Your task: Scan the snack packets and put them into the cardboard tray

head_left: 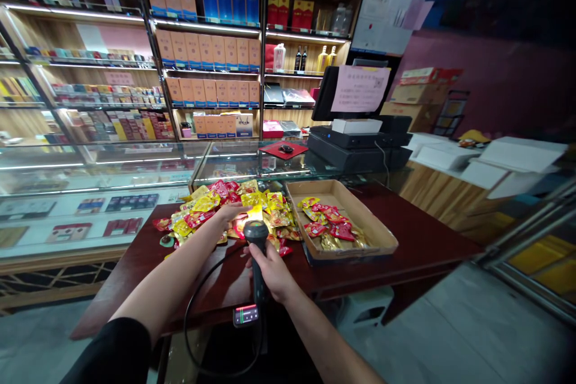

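Note:
My right hand [269,267] is wrapped round the handle of a black barcode scanner [255,231], whose head points away from me at the packets. Bright light from it falls on a yellow packet [255,212]. My left hand [231,213] reaches over the pile of red and yellow snack packets [198,216], beside the lit packet; its fingers point right, and whether they grip a packet is too small to tell. Right of the pile, a shallow cardboard box [378,229] holds more red, yellow and gold packets [332,222].
The dark red table [418,240] stands against a glass display counter [157,162]. A black monitor [355,93] stands behind the box, near a red mouse mat [283,150]. The scanner's black cable [188,318] loops below my arms. A white stool [366,306] is under the table.

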A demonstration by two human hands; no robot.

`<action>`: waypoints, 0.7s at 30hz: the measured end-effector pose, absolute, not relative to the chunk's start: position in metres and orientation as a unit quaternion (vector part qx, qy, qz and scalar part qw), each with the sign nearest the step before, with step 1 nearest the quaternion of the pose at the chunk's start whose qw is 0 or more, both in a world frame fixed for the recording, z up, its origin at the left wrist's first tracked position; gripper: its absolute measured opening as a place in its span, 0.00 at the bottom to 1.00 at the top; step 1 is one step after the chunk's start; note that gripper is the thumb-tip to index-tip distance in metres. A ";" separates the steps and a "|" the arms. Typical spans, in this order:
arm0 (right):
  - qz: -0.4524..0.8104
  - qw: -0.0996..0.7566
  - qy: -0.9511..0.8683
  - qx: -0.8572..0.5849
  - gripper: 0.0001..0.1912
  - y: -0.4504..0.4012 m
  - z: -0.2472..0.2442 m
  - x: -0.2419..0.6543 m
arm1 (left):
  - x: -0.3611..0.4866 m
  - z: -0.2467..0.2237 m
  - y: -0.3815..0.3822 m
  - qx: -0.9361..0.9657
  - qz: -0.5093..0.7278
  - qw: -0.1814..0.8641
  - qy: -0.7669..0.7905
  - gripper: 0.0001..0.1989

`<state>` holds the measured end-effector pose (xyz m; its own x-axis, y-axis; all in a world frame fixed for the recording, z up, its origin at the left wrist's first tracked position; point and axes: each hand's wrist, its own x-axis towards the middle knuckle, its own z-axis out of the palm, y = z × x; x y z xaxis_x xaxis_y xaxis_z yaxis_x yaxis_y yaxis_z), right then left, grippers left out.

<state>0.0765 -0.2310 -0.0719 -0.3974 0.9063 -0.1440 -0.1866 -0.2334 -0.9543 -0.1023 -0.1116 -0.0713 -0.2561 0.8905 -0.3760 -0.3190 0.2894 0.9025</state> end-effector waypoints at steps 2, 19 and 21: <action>0.689 0.394 -0.474 -0.380 0.24 -0.231 -0.072 0.076 | -0.101 -0.067 -0.114 0.237 0.531 0.568 0.582 0.30; 0.687 0.518 -0.331 -0.388 0.12 -0.110 -0.037 0.129 | -0.050 -0.035 -0.113 0.319 0.469 0.657 0.498 0.16; 0.718 0.480 -0.312 -0.396 0.10 -0.097 -0.031 0.143 | -0.032 -0.029 -0.105 0.333 0.458 0.657 0.497 0.14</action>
<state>0.1431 -0.0969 -0.0315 -0.2270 0.9360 -0.2689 -0.4419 -0.3451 -0.8280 -0.0318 -0.1047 -0.0293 0.0865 0.9336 -0.3478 -0.2715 0.3580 0.8934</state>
